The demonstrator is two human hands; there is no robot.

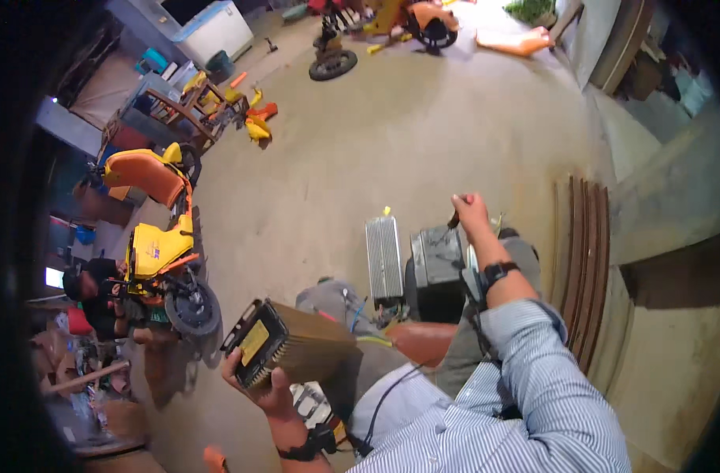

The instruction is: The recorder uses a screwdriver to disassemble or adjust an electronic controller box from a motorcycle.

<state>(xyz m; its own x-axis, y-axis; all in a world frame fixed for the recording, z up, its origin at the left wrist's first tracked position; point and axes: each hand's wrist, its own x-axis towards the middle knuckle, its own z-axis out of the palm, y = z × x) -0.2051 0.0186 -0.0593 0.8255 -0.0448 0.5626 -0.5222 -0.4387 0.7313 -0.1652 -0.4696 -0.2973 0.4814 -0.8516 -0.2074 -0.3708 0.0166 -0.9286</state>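
A grey-beige concrete floor [320, 181] carries most of the things. Near its left edge stands a yellow scooter with an orange seat [156, 248]. Next in size, a brown finned metal block with a black end plate [320, 344] is held above the floor, over the person's left side; the left hand [267, 400] grips its plated end, thumb and fingers set wide around it. Toward the floor's right edge sits a grey-topped, dark-sided box [439, 256], with a silver finned metal case [385, 260] just beside it. Smallest is a slim dark tool [453, 222], pinched in the right hand [472, 213] over the box.

The work looks partway: the block is up in hand, its end plate apparently fitted, and the tool is well apart from it; the silver case is untouched by either hand.

The left hand's undermost fingers and the block's underside are hidden. The tool's tip is hard to make out, so I cannot tell whether it touches the box.
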